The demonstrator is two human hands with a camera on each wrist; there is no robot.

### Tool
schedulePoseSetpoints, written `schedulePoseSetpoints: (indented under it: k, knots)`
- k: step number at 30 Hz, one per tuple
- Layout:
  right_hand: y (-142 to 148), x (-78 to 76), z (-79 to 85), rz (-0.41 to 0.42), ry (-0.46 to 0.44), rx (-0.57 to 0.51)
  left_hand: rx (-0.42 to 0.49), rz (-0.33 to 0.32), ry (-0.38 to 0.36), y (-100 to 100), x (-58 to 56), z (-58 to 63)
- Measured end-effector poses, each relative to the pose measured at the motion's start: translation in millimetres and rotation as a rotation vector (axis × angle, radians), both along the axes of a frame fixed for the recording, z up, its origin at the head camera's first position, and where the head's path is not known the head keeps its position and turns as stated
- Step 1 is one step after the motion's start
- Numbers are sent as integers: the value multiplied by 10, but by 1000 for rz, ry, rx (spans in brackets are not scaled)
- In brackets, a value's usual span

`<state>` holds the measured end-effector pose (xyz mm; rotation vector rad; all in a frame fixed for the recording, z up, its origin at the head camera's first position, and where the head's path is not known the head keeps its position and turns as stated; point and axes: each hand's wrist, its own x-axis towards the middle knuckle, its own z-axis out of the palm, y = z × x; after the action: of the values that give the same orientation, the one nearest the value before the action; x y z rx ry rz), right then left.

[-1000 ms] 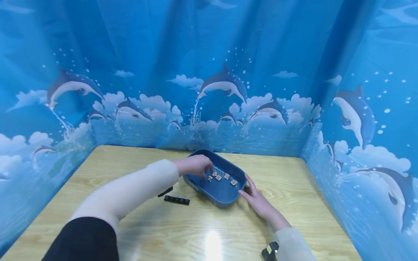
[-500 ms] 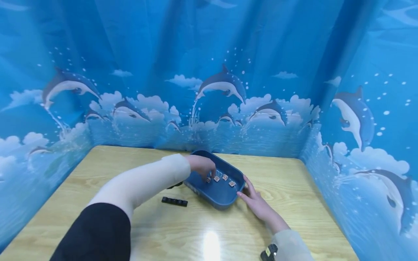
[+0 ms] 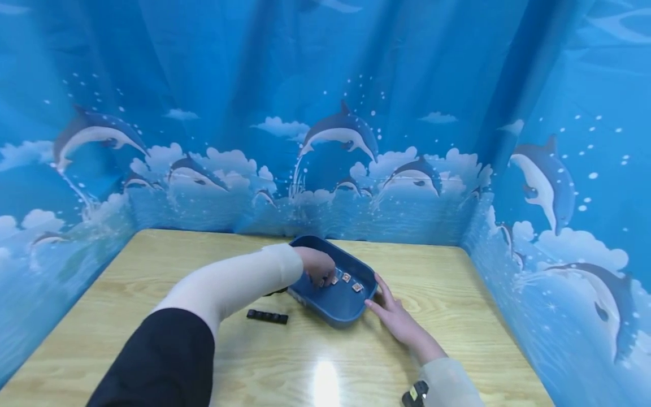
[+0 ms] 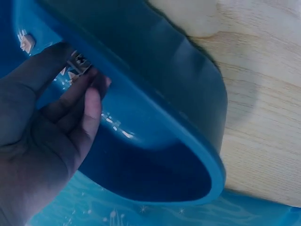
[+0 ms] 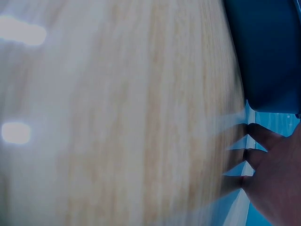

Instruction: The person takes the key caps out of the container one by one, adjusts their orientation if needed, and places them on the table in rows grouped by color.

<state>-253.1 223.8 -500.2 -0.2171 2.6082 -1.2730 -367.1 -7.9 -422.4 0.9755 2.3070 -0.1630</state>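
1. Location: the small pale square blocks with patterned faces (image 3: 357, 287) lie inside the deep blue rounded-corner plastic tray (image 3: 338, 305), which stands at the far middle of the pale wood-grain worktop (image 3: 458, 305).
2. Left hand (image 3: 319, 265): inside the tray, thumb and fingertips pinching one block (image 4: 79, 62); another sits just beside the fingers.
3. Right hand (image 3: 399, 322): fingers spread, thumb and forefinger against the rim at the tray's right end. The hands are apart.
4. Handling, as judged: the pinch should sit squarely on opposite sides of the block; a corner grip could let it twist free. Lifting clear of the neighbouring block and the rim is advisable, with the right hand steadying the tray without tipping it.
5. Short black segmented bar (image 3: 267, 316): on the worktop, left of and nearer than the tray, untouched.
6. Change against half a second ago: the left hand reaches slightly further right over the blocks; the head view shows three, the leftmost of the former four being hidden. The right hand's contact is unchanged.
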Motion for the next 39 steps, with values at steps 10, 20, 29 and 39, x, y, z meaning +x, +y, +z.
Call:
schedulePoseSetpoints:
  k: [10,20,29,39]
  knots:
    - [-47,-3,14,6,6,6,30,4,7,-70,44,21]
    - [-21,0,18,8,7,13,186,-22,102,-199,-41,74]
    - [8,-19,-9,14,12,25,400,124,168,-466,2,238]
    - [-5,11,17,12,2,6,649,285,198,-654,319,310]
